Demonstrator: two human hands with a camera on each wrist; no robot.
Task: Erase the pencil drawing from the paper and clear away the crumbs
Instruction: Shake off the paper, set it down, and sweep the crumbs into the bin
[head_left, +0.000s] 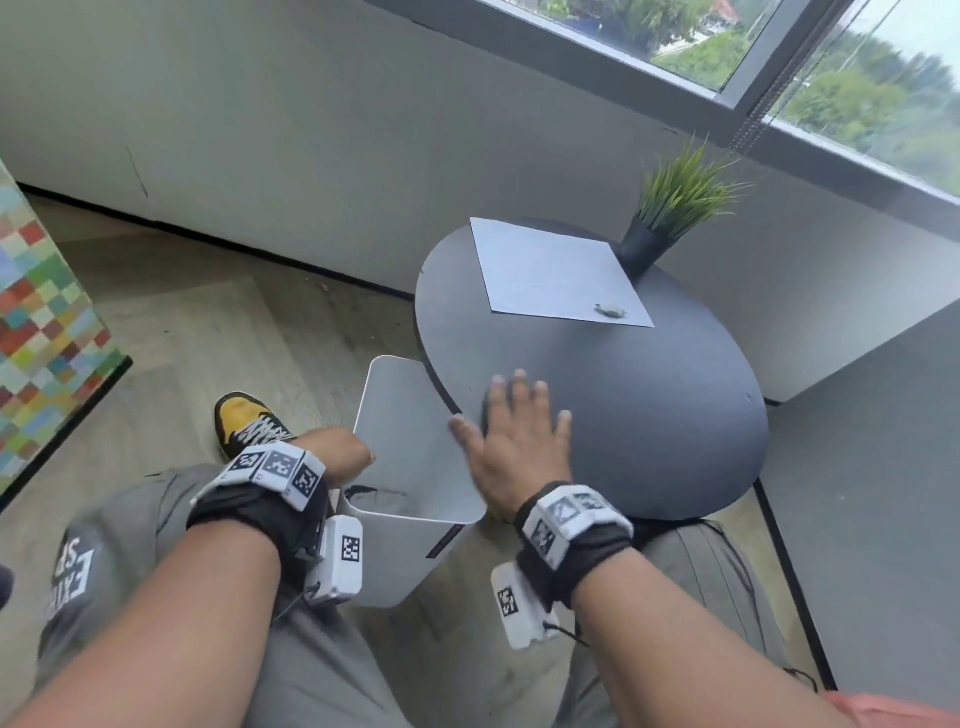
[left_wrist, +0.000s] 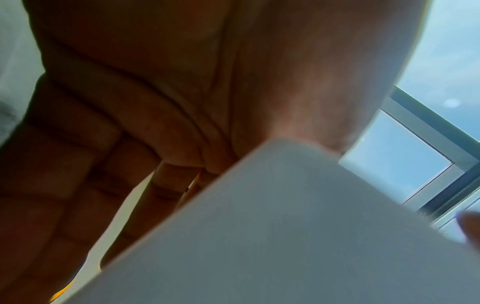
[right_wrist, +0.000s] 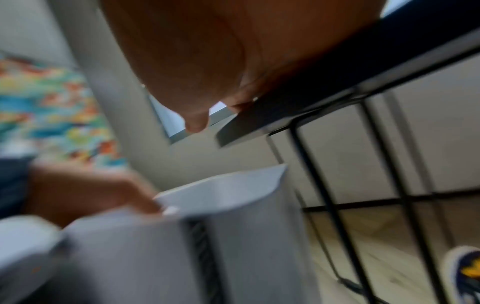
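Observation:
The white paper (head_left: 550, 270) lies on the far side of the round dark table (head_left: 649, 415). No drawing shows on it from here. A small grey lump (head_left: 610, 310) sits near the paper's front right corner; whether it is the eraser or a heap of crumbs I cannot tell. My right hand (head_left: 514, 431) lies flat, fingers spread, on the table's near left edge, beside the bin. My left hand (head_left: 343, 452) grips the rim of a white waste bin (head_left: 410, 431), held tilted against the table's edge. In the left wrist view my fingers (left_wrist: 78, 164) curl round the bin wall (left_wrist: 285, 226).
A green plant in a dark vase (head_left: 644, 247) stands at the table's back edge, just right of the paper. Black metal table legs (right_wrist: 324, 185) run under the top. My knees and a yellow-and-black shoe (head_left: 244, 415) are below, on the wooden floor.

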